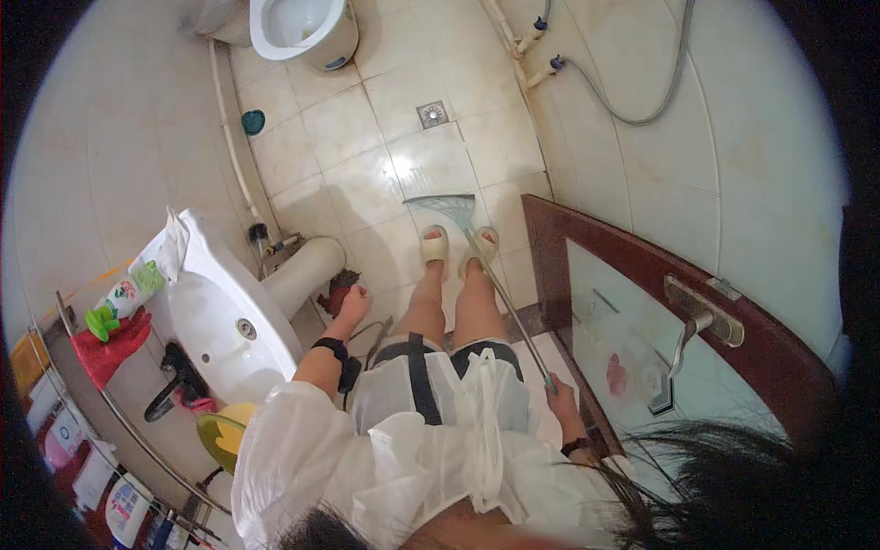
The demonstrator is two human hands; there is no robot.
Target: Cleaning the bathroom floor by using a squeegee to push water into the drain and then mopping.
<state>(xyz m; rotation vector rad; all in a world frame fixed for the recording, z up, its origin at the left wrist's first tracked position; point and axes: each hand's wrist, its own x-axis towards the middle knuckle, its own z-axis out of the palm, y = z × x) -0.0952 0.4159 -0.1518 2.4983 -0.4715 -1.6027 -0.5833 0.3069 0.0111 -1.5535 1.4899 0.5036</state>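
Observation:
My right hand (562, 399) is wrapped around the thin pole of a floor squeegee (505, 295) on my right side. The squeegee's wide triangular head (450, 205) rests on the tiled floor, just ahead of my cream slippers (433, 240). My left hand (353, 306) is curled, beside the white washbasin (227, 295). Right by its fingers shows a dark red, ragged thing (333, 297), partly hidden by the hand; whether the hand grips it or only passes over it, I cannot tell.
Ahead stand a white toilet (302, 31) and a floor drain (433, 115). A glass-paned wooden door (605, 240) with a lever handle (687, 337) is close on my right. A green bottle (127, 299) and red glove (113, 350) are by the basin; a grey hose (639, 122) hangs opposite.

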